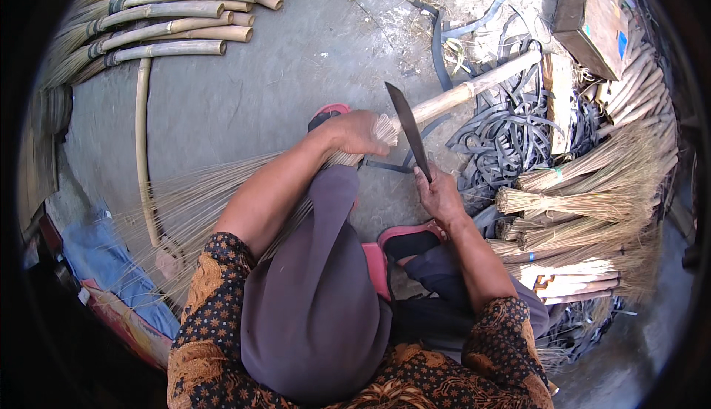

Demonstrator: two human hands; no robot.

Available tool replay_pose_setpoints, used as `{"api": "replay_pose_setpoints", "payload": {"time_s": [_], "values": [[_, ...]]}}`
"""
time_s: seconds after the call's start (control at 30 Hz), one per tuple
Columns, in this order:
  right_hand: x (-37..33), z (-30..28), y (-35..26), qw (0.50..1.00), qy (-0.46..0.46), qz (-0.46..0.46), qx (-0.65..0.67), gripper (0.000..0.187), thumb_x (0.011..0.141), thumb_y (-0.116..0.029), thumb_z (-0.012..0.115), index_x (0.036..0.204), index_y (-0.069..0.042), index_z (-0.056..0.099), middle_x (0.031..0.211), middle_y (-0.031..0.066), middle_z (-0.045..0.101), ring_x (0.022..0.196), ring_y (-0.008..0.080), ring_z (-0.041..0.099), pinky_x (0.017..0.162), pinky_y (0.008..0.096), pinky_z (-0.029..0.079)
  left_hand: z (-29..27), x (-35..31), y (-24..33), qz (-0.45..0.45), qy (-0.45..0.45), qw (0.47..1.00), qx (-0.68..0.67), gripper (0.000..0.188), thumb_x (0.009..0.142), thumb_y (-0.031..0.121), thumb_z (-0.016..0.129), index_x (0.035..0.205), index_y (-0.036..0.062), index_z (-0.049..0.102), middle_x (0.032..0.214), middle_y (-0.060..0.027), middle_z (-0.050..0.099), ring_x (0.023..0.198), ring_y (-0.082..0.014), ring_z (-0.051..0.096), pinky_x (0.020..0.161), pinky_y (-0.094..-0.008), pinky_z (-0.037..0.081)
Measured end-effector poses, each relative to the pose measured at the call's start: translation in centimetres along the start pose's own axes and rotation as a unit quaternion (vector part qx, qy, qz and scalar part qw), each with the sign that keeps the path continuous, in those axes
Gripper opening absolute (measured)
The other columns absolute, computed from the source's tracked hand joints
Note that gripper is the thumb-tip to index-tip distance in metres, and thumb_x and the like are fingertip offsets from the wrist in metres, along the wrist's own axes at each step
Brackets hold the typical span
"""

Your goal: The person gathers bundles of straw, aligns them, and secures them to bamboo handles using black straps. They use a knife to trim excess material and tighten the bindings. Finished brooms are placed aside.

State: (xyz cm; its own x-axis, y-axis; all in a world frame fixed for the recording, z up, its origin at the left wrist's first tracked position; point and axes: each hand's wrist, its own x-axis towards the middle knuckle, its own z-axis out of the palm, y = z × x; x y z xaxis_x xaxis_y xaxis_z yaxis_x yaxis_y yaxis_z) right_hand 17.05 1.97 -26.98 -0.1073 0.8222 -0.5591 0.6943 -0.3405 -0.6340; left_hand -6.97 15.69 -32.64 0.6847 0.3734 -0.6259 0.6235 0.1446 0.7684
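My left hand (359, 133) is closed around a bundle of thin broom sticks (384, 130) near its cut end. The loose tips fan out under my left forearm toward the lower left. From that cut end a bamboo handle (474, 92) extends up and to the right; whether it sits inside the bundle or just behind it I cannot tell. My right hand (439, 193) grips a machete (409, 126) low down, its dark blade pointing up and slightly left. The blade crosses in front of the handle, close to the stick ends.
Several brooms with bamboo handles (167, 12) lie at the upper left, above a thin pole (142, 142). Black rubber strips (507, 124) tangle at the right, near a wooden box (590, 25). Tied stick bundles (566, 203) are stacked below them. Blue cloth (111, 264) lies left.
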Motion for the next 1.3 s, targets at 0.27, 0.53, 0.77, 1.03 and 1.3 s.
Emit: {"api": "replay_pose_setpoints", "payload": {"time_s": [0.27,0.53,0.77,1.03,1.3], "values": [[-1.3,2.4,-0.9,0.999,0.036,-0.005,0.03,0.029,0.109,-0.028,0.055,0.101,-0.001,0.061,0.079,0.0229,0.065,0.073,0.0442,0.068,0.066,0.0479,0.052,-0.7,0.2,-0.1,0.001,-0.098,0.993,-0.06,0.037,0.085,0.029,0.079,0.11,0.0017,0.074,0.097,-0.0048,0.075,0.088,-0.014,0.065,0.081,-0.0344,0.053],[-1.7,6.0,3.3,0.902,0.25,0.172,0.307,0.039,0.109,-0.032,0.056,0.12,0.005,0.053,0.089,0.0146,0.065,0.07,0.0259,0.065,0.064,0.0402,0.054,-0.5,1.6,-1.1,-0.01,-0.178,0.976,-0.129,0.024,0.087,0.026,0.079,0.094,0.0028,0.076,0.087,-0.0038,0.075,0.077,-0.0133,0.068,0.071,-0.0317,0.054],[0.8,-1.0,-2.1,0.933,0.194,-0.102,-0.285,0.102,0.085,-0.027,0.083,0.163,-0.001,0.023,0.168,0.0249,0.022,0.158,0.0364,0.022,0.127,0.0541,0.022,-0.5,1.7,-1.6,-0.022,-0.213,0.935,-0.283,0.025,0.084,0.027,0.083,0.089,0.0038,0.077,0.084,-0.0063,0.075,0.071,-0.0165,0.07,0.063,-0.0321,0.056],[9.3,-1.3,-7.1,0.877,-0.124,-0.296,-0.358,0.084,0.086,-0.026,0.077,0.155,0.002,0.037,0.138,0.0207,0.059,0.127,0.0333,0.061,0.111,0.0459,0.046,-0.1,1.2,-1.3,-0.03,-0.199,0.937,-0.284,0.033,0.085,0.029,0.082,0.1,0.0003,0.077,0.09,-0.0075,0.075,0.083,-0.0196,0.071,0.077,-0.0342,0.058],[12.3,-1.0,-5.4,0.864,-0.14,-0.302,-0.377,0.061,0.078,-0.015,0.081,0.13,0.001,0.053,0.109,0.0195,0.07,0.107,0.0379,0.07,0.1,0.0494,0.053,1.4,-1.8,3.3,-0.094,0.063,0.984,0.14,0.054,0.08,0.033,0.078,0.116,-0.0062,0.069,0.109,-0.0282,0.074,0.101,-0.0429,0.073,0.091,-0.048,0.058]]}}
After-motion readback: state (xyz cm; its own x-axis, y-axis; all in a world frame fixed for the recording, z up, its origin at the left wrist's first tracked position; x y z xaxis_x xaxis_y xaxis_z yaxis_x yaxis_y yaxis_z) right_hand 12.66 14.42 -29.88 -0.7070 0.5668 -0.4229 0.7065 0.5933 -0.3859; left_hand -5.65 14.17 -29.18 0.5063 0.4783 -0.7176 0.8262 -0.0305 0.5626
